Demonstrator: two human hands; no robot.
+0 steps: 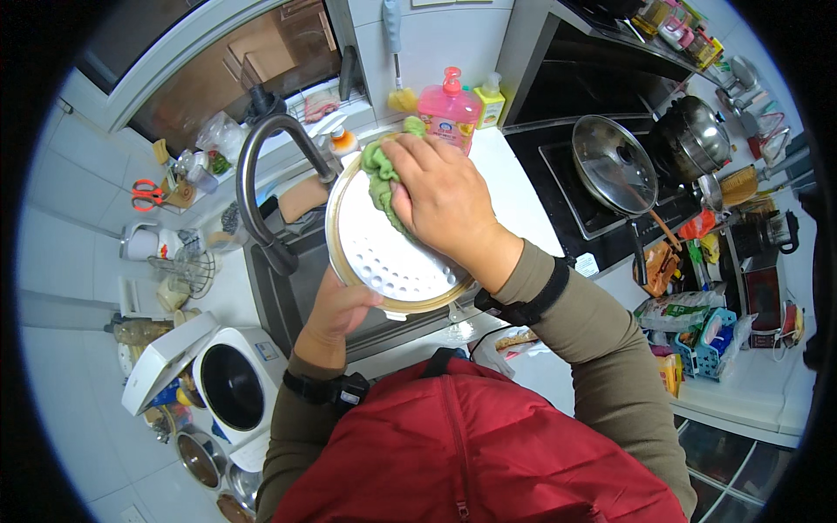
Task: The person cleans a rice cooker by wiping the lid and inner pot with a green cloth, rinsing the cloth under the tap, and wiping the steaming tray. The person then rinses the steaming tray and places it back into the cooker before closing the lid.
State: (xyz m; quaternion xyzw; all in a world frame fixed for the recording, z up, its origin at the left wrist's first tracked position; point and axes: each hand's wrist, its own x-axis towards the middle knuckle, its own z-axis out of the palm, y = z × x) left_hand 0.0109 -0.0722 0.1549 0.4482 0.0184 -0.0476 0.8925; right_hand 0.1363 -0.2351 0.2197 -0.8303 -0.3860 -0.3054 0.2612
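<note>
Over the sink I hold a round, pale metal plate with a band of holes and a yellowish rim seal; it looks like a rice cooker's inner lid. My left hand grips its lower-left rim, thumb on the face. Across the upper part, my right hand presses a bunched green cloth against the surface. That hand and the cloth hide the plate's upper right. To the left stands a white rice cooker, its outer lid raised and its dark inner pot visible.
A dark curved faucet rises just left of the plate. Behind are a pink pump bottle and a yellow bottle. On the right, a lidded pan and a steel pot stand on the black stove.
</note>
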